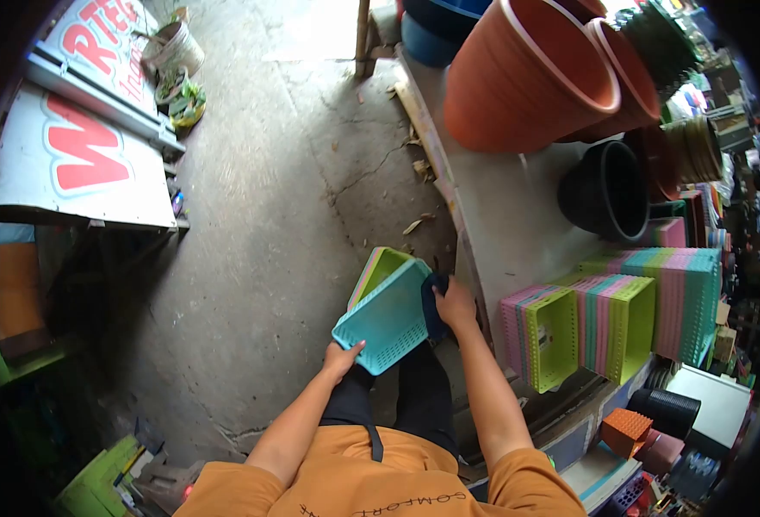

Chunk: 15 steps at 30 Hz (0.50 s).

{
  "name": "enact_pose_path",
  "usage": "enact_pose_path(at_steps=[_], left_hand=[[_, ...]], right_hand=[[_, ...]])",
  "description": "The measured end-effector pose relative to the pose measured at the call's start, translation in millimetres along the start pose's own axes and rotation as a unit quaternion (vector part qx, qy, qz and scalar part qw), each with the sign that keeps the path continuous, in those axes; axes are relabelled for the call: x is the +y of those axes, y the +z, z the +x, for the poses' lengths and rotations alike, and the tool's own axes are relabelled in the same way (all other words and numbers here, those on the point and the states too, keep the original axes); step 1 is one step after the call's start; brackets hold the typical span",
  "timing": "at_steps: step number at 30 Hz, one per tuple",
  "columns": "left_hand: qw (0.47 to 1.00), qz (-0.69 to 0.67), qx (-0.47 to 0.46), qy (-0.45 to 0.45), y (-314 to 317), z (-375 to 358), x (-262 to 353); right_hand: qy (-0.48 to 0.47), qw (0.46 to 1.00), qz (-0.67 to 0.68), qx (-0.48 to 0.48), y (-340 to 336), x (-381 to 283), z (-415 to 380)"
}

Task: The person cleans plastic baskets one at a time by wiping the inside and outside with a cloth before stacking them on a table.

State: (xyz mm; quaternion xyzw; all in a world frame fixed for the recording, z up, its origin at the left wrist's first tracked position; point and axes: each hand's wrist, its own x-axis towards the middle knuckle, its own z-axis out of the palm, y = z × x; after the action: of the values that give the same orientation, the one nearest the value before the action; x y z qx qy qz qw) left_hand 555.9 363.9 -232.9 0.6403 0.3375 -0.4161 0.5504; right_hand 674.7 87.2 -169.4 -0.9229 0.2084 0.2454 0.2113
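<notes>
In front of my legs I hold a turquoise plastic basket (388,314) with a perforated side, tilted. Behind it a lime green basket (385,258) shows with a pink one, apparently stacked with it. My left hand (342,360) is closed on the basket's near left corner, thumb over the rim. My right hand (456,303) is closed round a dark blue cloth (434,308), which lies against the basket's right edge. The fingers of the right hand are partly hidden by the cloth.
To the right, a low platform (518,215) bears stacked pastel baskets (539,340), a black pot (599,191) and large terracotta-coloured pots (518,82). Signboards (78,159) and potted plants (182,99) stand at the left. Cracked concrete floor (259,215) lies between.
</notes>
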Motion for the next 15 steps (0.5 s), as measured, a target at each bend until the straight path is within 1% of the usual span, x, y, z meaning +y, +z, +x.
enact_pose_path(at_steps=[2,3,4,5,6,7,8,9,10,11,13,15], left_hand=[[0.994,0.001,0.041,0.102,-11.4,-19.3,11.2],[0.993,0.003,0.037,0.114,-17.5,-28.8,20.1],[0.989,0.004,0.036,0.145,-23.7,-40.0,29.8],[0.984,0.006,0.035,0.176,-29.4,-53.1,41.6],[0.979,0.005,0.004,0.203,-35.2,-65.4,53.8],[0.977,0.008,0.001,0.215,-39.6,-73.9,62.7],[0.968,-0.01,-0.034,0.25,-43.3,-79.9,72.0],[0.956,-0.027,-0.069,0.284,-42.9,-87.7,81.6],[0.952,-0.023,-0.073,0.298,-39.5,-102.8,95.2],[0.946,-0.077,-0.124,0.29,-36.0,-126.5,113.8],[0.919,-0.18,-0.229,0.266,-24.0,-167.4,144.7],[0.914,-0.172,-0.239,0.28,-7.8,-183.0,160.1]], right_hand=[[0.017,0.999,0.038,0.02,-34.2,3.3,-40.2],[-0.005,0.997,0.065,0.05,-38.6,19.0,-53.9],[-0.027,0.992,0.091,0.079,-40.9,35.6,-65.2],[-0.028,0.991,0.094,0.092,-57.1,35.3,-84.5],[-0.005,0.984,0.156,0.091,-75.2,37.7,-106.4],[0.017,0.972,0.219,0.089,-95.1,35.9,-129.9],[0.013,0.97,0.222,0.101,-110.7,36.0,-149.6],[0.027,0.948,0.302,0.099,-124.3,36.7,-169.1],[0.037,0.919,0.381,0.096,-136.0,38.4,-184.9],[0.03,0.916,0.386,0.108,-145.7,41.5,-197.1],[0.007,0.889,0.442,0.117,-164.4,48.8,-218.7],[-0.015,0.88,0.45,0.151,-181.1,55.7,-231.3]])
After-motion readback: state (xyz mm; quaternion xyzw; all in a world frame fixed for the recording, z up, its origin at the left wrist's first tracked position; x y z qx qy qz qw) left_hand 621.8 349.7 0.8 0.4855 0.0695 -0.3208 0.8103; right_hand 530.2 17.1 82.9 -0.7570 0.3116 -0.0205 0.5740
